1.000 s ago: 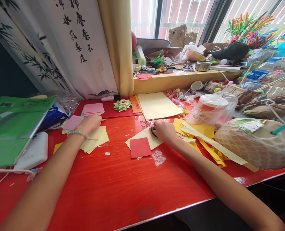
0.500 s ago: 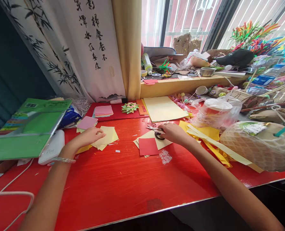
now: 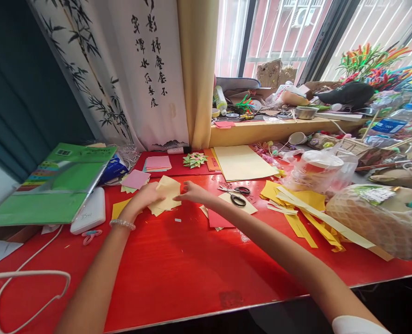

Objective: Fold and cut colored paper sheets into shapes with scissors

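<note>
My left hand (image 3: 146,195) grips a cream paper square (image 3: 168,191), lifted and tilted above more cream sheets on the red table. Just right of it, my right hand (image 3: 194,192) reaches in with fingers apart, its fingertips close to the square's right edge; I cannot tell if they touch. Black-handled scissors (image 3: 238,201) lie open on a cream sheet (image 3: 250,207), beside a red paper square (image 3: 219,219) partly hidden by my right forearm. A yellow paper (image 3: 119,208) shows left of my left hand, below a pink square (image 3: 136,179).
Behind stand a folded paper flower (image 3: 194,160), a stack of pink squares (image 3: 158,163) and a large cream sheet (image 3: 244,162). Yellow paper strips (image 3: 305,227) and a netted coconut-like fruit (image 3: 379,222) lie right. A green packet (image 3: 53,185) and white power bank (image 3: 89,211) sit left.
My right hand has let go of the scissors and moved left towards the cream paper. My left hand has raised a cream square from the pile. The view has shifted slightly.
</note>
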Demonstrator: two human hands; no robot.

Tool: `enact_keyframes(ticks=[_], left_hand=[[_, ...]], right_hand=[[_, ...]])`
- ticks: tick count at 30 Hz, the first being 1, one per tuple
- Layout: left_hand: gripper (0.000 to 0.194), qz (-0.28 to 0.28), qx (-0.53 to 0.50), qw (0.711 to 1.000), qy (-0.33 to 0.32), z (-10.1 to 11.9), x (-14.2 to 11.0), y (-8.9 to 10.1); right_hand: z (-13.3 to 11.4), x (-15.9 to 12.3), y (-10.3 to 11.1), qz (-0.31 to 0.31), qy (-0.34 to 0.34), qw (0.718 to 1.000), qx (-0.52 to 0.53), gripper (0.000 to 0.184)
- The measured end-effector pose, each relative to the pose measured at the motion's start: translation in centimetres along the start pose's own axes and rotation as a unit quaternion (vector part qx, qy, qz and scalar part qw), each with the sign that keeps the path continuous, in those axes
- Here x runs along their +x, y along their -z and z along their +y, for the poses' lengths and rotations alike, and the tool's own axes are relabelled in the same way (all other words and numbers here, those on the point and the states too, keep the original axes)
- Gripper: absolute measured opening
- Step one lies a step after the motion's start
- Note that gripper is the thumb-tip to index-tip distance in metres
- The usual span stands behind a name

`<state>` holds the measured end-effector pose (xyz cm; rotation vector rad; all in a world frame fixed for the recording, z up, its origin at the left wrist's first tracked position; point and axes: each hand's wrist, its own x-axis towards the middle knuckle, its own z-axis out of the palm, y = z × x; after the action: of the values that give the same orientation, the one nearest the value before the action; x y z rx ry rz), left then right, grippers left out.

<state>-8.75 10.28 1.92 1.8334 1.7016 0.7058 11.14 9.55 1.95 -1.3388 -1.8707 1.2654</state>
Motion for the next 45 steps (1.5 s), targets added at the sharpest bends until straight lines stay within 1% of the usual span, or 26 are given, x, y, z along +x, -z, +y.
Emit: enact_keyframes(ticks=[1, 3, 4, 6, 7, 8, 9, 11, 13, 15, 17, 19, 21, 23, 24, 26, 28, 29, 32, 34, 35, 37, 38, 40, 41, 45], left_hand=[[0.036, -0.008, -0.016, 1.0, -0.015, 0.3, -0.3, -0.1], [0.041, -0.01, -0.076, 0.995, -0.063, 1.0, -0.7, -0.3], [0.042, 0.009, -0.113, 0.99, -0.088, 1.2, -0.8, -0.4], [0.043, 0.084, -0.192, 0.971, -0.117, 1.6, -0.8, -1.0], [0.045, 0.123, -0.232, 0.959, -0.108, 1.6, -0.7, -1.3], [0.047, 0.146, -0.275, 0.946, -0.087, 1.6, -0.6, -1.8], [0.05, 0.151, -0.321, 0.933, -0.061, 1.5, -0.6, -2.3], [0.055, 0.124, -0.392, 0.912, -0.014, 1.3, -0.5, -3.3], [0.061, 0.092, -0.418, 0.904, -0.012, 1.0, -0.5, -4.2], [0.069, 0.066, -0.419, 0.905, -0.035, 1.1, -0.7, -5.0], [0.077, 0.057, -0.411, 0.908, -0.059, 1.4, -0.9, -5.4], [0.079, 0.08, -0.399, 0.909, -0.093, 1.8, -1.1, -5.5], [0.074, 0.119, -0.374, 0.912, -0.119, 2.0, -1.1, -5.5], [0.069, 0.138, -0.35, 0.921, -0.103, 2.0, -1.0, -5.6], [0.069, 0.13, -0.347, 0.925, -0.082, 1.9, -0.9, -5.6], [0.074, 0.091, -0.364, 0.926, -0.046, 1.8, -0.9, -5.8], [0.08, 0.071, -0.387, 0.918, -0.055, 1.8, -0.9, -6.0], [0.081, 0.077, -0.389, 0.915, -0.072, 1.9, -1.0, -6.0], [0.077, 0.123, -0.361, 0.917, -0.12, 2.1, -1.1, -5.9], [0.067, 0.118, -0.339, 0.928, -0.103, 2.0, -1.1, -5.8], [0.062, 0.107, -0.333, 0.933, -0.085, 1.9, -1.0, -5.8], [0.056, 0.089, -0.332, 0.937, -0.053, 1.7, -0.8, -5.8], [0.056, 0.087, -0.337, 0.936, -0.047, 1.6, -0.7, -5.9], [0.057, 0.092, -0.347, 0.932, -0.056, 1.6, -0.6, -6.0], [0.057, 0.094, -0.351, 0.93, -0.062, 1.7, -0.6, -6.0], [0.047, 0.102, -0.357, 0.926, -0.072, 1.8, -0.7, -6.0]], right_hand=[[0.2, 0.6, -0.8, -0.001, 0.031, 0.997, 0.065, 0.063], [0.6, 1.4, -1.8, 0.006, 0.098, 0.977, 0.187, 0.045], [0.6, 1.7, -2.1, 0.014, 0.124, 0.965, 0.229, 0.036], [0.6, 2.0, -2.0, 0.037, 0.151, 0.951, 0.267, 0.028], [0.5, 2.0, -1.7, 0.047, 0.157, 0.948, 0.273, 0.028], [0.5, 2.1, -1.4, 0.053, 0.161, 0.946, 0.276, 0.029], [0.6, 2.1, -1.0, 0.059, 0.165, 0.945, 0.275, 0.032], [1.1, 2.1, -0.4, 0.072, 0.164, 0.949, 0.26, 0.037], [1.8, 2.2, -0.2, 0.082, 0.144, 0.96, 0.226, 0.041], [2.5, 2.2, -0.1, 0.081, 0.119, 0.97, 0.195, 0.043], [2.7, 2.2, -0.1, 0.08, 0.122, 0.973, 0.178, 0.043], [2.5, 2.0, -0.1, 0.09, 0.15, 0.972, 0.157, 0.042], [2.0, 1.8, 0.1, 0.103, 0.179, 0.97, 0.128, 0.046], [1.6, 1.4, 0.2, 0.096, 0.191, 0.97, 0.116, 0.053], [1.5, 1.3, 0.3, 0.088, 0.185, 0.972, 0.116, 0.055], [1.4, 1.0, 0.2, 0.068, 0.155, 0.979, 0.111, 0.059], [1.5, 1.0, 0.0, 0.061, 0.128, 0.985, 0.099, 0.061], [1.6, 1.0, -0.1, 0.065, 0.132, 0.984, 0.098, 0.062], [1.7, 1.4, -0.4, 0.101, 0.196, 0.966, 0.135, 0.067], [1.7, 1.5, -0.5, 0.108, 0.23, 0.954, 0.162, 0.069], [1.8, 1.6, -0.5, 0.102, 0.229, 0.953, 0.17, 0.07], [1.9, 1.5, -0.7, 0.091, 0.199, 0.958, 0.184, 0.07], [2.0, 1.4, -0.7, 0.09, 0.18, 0.961, 0.192, 0.07], [2.1, 1.3, -0.9, 0.095, 0.159, 0.959, 0.216, 0.07], [2.1, 1.3, -1.0, 0.1, 0.161, 0.955, 0.227, 0.069], [2.0, 1.5, -1.2, 0.114, 0.208, 0.939, 0.25, 0.065]])
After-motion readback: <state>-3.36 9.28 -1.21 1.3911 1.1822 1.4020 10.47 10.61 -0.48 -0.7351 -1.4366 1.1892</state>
